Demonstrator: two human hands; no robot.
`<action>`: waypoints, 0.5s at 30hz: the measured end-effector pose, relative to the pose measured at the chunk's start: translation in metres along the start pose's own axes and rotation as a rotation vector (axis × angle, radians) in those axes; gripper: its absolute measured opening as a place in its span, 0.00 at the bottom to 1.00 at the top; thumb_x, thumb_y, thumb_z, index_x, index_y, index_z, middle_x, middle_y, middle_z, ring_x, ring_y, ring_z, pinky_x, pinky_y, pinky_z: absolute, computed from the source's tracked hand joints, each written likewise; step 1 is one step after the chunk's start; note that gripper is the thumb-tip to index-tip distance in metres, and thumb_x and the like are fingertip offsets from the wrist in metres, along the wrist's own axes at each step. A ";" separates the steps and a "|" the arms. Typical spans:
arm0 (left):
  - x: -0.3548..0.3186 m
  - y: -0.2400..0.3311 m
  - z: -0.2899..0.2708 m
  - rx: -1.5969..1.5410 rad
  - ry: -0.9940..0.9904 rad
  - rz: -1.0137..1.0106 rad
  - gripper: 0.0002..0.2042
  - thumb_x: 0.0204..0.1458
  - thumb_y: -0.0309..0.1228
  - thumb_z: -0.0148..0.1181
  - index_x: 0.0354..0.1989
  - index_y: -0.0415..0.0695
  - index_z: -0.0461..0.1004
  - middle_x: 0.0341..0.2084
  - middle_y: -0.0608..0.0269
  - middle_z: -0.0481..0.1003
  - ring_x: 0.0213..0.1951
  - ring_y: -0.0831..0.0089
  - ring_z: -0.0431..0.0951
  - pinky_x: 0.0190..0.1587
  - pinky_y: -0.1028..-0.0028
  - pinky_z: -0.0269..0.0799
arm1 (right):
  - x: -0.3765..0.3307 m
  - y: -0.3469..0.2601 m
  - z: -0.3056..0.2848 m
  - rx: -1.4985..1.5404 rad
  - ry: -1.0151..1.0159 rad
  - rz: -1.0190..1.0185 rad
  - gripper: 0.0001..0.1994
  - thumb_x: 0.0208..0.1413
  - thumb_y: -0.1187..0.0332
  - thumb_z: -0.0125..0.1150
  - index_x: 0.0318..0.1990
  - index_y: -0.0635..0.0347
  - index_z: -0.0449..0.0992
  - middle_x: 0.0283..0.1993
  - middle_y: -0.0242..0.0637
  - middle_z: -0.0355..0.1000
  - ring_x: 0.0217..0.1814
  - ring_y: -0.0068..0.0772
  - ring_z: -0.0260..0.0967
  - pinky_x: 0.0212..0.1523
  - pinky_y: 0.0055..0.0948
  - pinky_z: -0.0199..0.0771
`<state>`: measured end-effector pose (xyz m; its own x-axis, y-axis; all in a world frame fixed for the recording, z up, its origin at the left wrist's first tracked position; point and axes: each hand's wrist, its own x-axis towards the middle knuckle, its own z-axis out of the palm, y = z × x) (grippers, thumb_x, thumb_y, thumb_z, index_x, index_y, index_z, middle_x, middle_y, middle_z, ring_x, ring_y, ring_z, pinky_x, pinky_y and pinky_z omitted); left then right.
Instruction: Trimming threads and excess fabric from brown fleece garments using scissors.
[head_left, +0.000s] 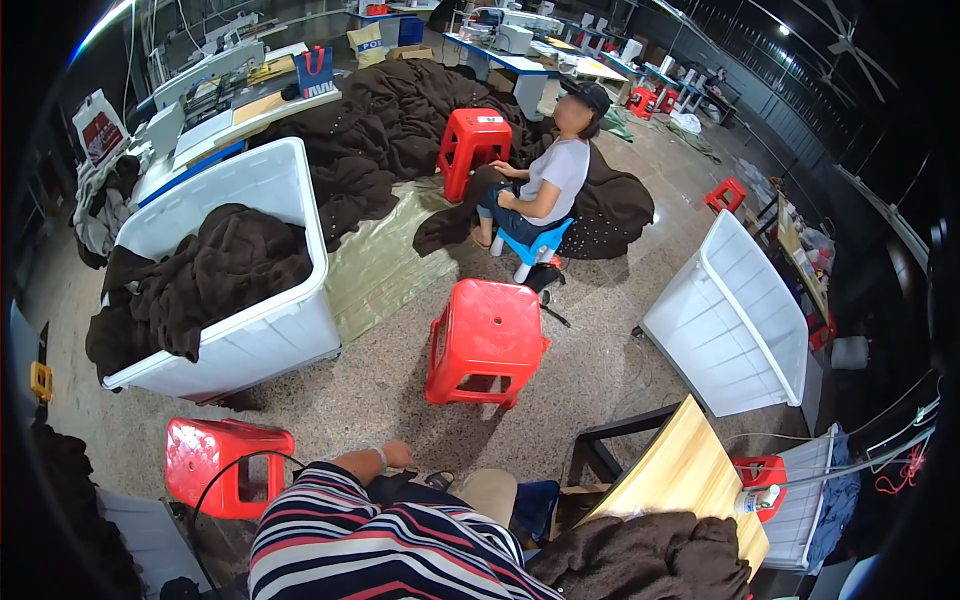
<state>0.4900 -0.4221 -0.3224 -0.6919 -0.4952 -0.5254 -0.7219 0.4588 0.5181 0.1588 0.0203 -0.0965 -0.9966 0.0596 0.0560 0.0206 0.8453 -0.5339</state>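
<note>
My left hand (398, 454) hangs low in front of my body, beside my leg, with a pale band round the wrist. Its fingers are too small and bunched to make out, and no object shows in it. Nearest to it on the left stands a red plastic stool (205, 468); a second red stool (497, 325) is farther ahead. My right hand is out of sight. To my right, dark brown fleecy cloth (640, 556) lies heaped against a light wooden tabletop (650, 470).
A white wheeled bin (235, 360) full of brown cloth stands left, another white bin (715, 340) right. Ahead, a person (555, 180) sits on a blue stool (540, 247) beside a large brown cloth pile (400, 105). Sewing tables (240, 120) line the back.
</note>
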 end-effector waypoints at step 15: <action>0.010 0.029 -0.013 -0.041 -0.144 0.051 0.16 0.42 0.39 0.53 0.30 0.39 0.80 0.30 0.42 0.77 0.37 0.48 0.78 0.42 0.55 0.73 | 0.023 -0.025 0.006 0.032 0.149 0.057 0.26 0.54 0.68 0.53 0.62 0.58 0.65 0.42 0.53 0.74 0.39 0.50 0.72 0.43 0.41 0.71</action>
<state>0.4622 -0.4237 -0.3038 -0.7245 -0.3600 -0.5878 -0.6869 0.4483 0.5720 0.1344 -0.0027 -0.0867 -0.9711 0.1869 0.1484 0.0715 0.8212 -0.5661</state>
